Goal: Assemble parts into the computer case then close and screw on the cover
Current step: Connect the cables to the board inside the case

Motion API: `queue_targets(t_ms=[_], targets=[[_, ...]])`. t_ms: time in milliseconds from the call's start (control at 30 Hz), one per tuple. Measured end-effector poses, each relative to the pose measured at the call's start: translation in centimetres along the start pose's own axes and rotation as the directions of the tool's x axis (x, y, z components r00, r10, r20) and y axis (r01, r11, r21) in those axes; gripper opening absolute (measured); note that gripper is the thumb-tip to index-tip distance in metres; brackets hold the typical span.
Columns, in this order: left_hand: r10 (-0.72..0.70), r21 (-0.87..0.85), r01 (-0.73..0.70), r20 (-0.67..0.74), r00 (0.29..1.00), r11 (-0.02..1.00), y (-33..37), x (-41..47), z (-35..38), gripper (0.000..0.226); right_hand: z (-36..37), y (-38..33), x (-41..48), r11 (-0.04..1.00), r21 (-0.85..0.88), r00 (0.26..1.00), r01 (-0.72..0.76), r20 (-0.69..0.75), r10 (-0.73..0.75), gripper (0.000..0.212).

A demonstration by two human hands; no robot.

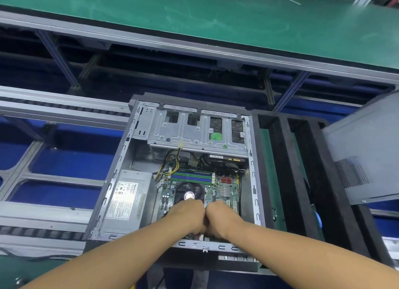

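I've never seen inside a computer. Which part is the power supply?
Find the open grey computer case in the middle. Inside, along its left wall, sits the power supply. It is the only plain silver box bearing a big white label.

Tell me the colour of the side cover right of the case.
The side cover is grey with a perforated vent patch, clearest in the head view.

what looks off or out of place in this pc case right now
Mostly tidy. One loose white connector on yellow-black wires sits at the edge of the drive cage, apparently unplugged. The side cover is off, tilted to the right of the case. Nothing looks damaged.
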State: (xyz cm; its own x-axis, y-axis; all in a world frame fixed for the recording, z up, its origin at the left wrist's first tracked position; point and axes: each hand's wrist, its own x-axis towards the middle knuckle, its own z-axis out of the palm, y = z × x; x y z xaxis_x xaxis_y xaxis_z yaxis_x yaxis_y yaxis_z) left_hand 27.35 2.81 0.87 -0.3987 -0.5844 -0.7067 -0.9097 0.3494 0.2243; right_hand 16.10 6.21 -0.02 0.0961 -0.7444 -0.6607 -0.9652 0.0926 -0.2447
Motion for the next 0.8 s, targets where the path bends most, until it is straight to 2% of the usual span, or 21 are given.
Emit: queue_targets(t_ms=[133, 200, 300, 400, 533, 667, 800], targets=[[0.093, -0.018, -0.092, 0.025, 0.995, 0.996, -0.4, -1.1, -1.1, 0.028, -0.1, -0.3, 0.1, 0.999, -0.045, 1.000, 0.005, 0.024, -0.004, 0.016], [0.124, -0.084, -0.120, 0.056, 0.991, 0.989, -1.0, -1.8, -2.2, 0.027, -0.1, -0.2, 0.2, 0.998, -0.067, 0.999, 0.005, 0.052, -0.001, 0.018], [0.107, -0.271, -0.065, 0.141, 0.984, 0.960, -2.3, -2.6, -3.9, 0.029, 0.1, -0.2, 0.4, 0.996, -0.090, 0.998, 0.006, 0.061, -0.001, 0.015], [0.076, -0.349, -0.045, 0.075, 0.994, 0.936, -3.3, -2.9, -4.3, 0.029, 0.2, -0.3, 0.4, 0.996, -0.084, 0.997, 0.001, 0.072, 0.005, 0.017], [0.058, -0.353, -0.049, 0.015, 0.998, 0.935, -3.7, -3.0, -3.2, 0.029, 0.2, -0.2, 0.4, 0.997, -0.079, 0.998, -0.006, 0.068, 0.011, 0.016], [0.044, -0.233, -0.055, -0.052, 0.998, 0.971, -3.8, -3.2, -2.4, 0.029, 0.1, -0.2, 0.4, 0.999, -0.053, 0.998, -0.007, 0.064, 0.010, 0.016], [0.039, -0.204, -0.054, -0.078, 0.996, 0.977, -3.7, -3.3, -2.1, 0.030, 0.0, -0.3, 0.3, 0.999, -0.047, 0.997, -0.007, 0.079, 0.010, 0.017]])
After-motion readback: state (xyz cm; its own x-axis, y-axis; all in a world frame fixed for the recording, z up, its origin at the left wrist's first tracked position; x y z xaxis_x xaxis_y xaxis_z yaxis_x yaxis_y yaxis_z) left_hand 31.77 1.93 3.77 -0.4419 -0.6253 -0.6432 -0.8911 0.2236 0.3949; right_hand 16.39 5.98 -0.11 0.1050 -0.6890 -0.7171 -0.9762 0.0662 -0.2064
